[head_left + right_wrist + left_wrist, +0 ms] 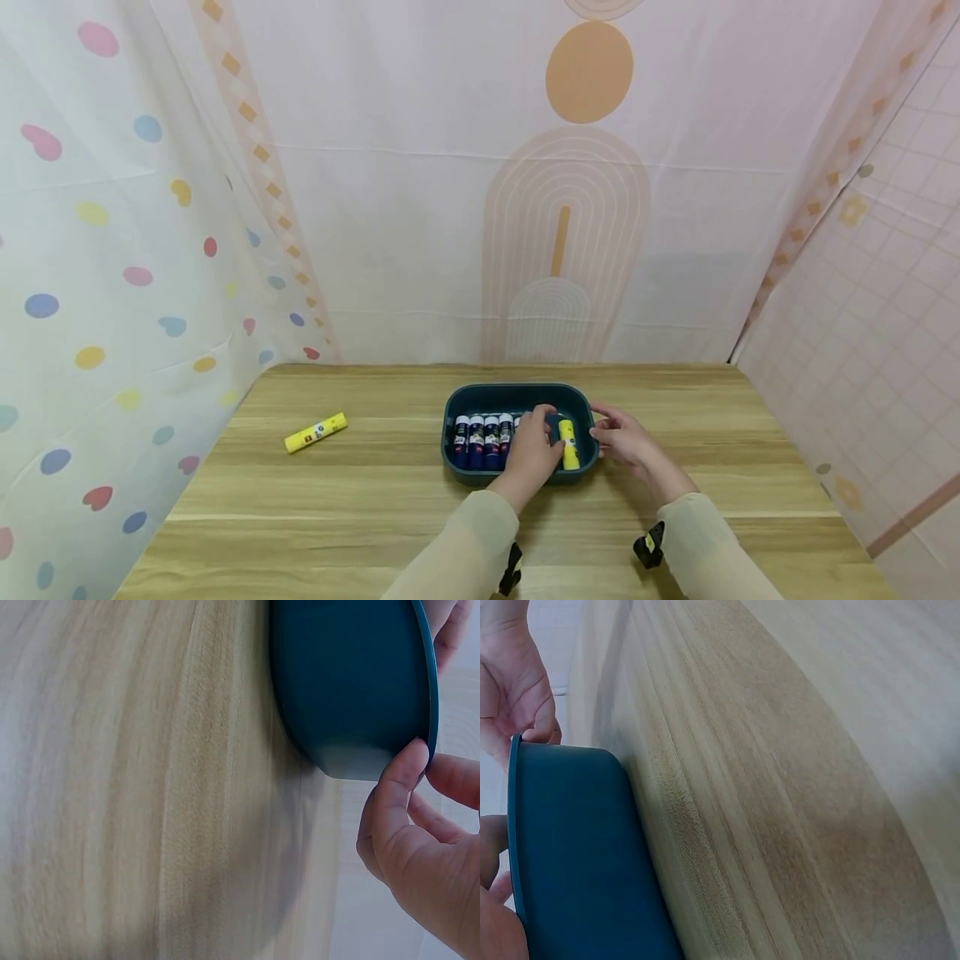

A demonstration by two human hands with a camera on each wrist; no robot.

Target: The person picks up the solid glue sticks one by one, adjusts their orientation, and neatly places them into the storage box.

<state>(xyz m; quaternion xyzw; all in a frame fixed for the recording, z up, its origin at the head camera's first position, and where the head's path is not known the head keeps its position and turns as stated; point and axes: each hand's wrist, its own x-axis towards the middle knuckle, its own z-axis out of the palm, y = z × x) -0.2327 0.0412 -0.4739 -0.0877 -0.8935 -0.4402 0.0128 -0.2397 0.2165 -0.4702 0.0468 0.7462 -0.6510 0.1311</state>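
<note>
A dark teal plastic box (517, 390) stands on the wooden table, its wall (577, 847) large in the left wrist view. Inside, several blue glue sticks with white caps (477, 442) lie side by side at the left. One yellow glue stick (569, 446) lies at the box's right end. My left hand (528, 450) reaches over the front rim into the box, thumb and forefinger spread apart; its other fingers are partly hidden. With thumb and fingers, my right hand (420, 847) pinches the rim at the box's right end.
Another yellow glue stick (316, 433) lies apart on the table (337, 517) to the left. Patterned cloth (405, 250) hangs behind the table and along both sides. Each wrist wears a black strap mount (649, 544).
</note>
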